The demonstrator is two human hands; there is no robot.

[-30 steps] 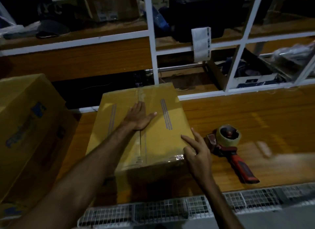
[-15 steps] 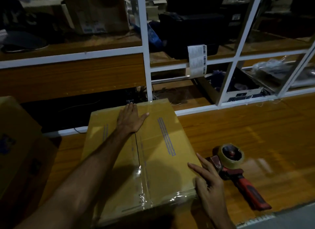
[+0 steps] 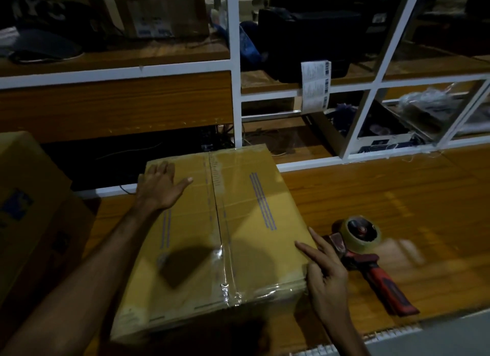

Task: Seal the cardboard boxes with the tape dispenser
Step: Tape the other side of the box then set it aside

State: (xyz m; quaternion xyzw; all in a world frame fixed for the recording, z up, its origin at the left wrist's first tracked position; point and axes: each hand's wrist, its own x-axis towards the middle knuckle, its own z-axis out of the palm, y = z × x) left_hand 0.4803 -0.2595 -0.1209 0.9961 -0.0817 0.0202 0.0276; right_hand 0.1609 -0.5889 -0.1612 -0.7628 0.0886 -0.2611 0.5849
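Observation:
A brown cardboard box (image 3: 246,231) lies on the wooden table, with clear tape running along its centre seam and over the near edge. My left hand (image 3: 159,188) rests flat on the box top near its far left corner, fingers spread. At the near right corner my right hand (image 3: 326,273) touches the box's edge with straight fingers. The tape dispenser (image 3: 371,255), with a red and black handle and a roll of tape, lies on the table just right of my right hand. Neither hand holds it.
A second, larger cardboard box (image 3: 29,210) stands at the left. White-framed shelving (image 3: 236,90) with boxes, bags and a hanging label strip (image 3: 315,85) rises behind the table. Bare wooden tabletop (image 3: 397,196) spreads to the right. The table's near edge (image 3: 392,334) is close to me.
My left hand has slid from the middle of the box top toward its far left corner. My right hand stays at the near right corner. The view has shifted closer.

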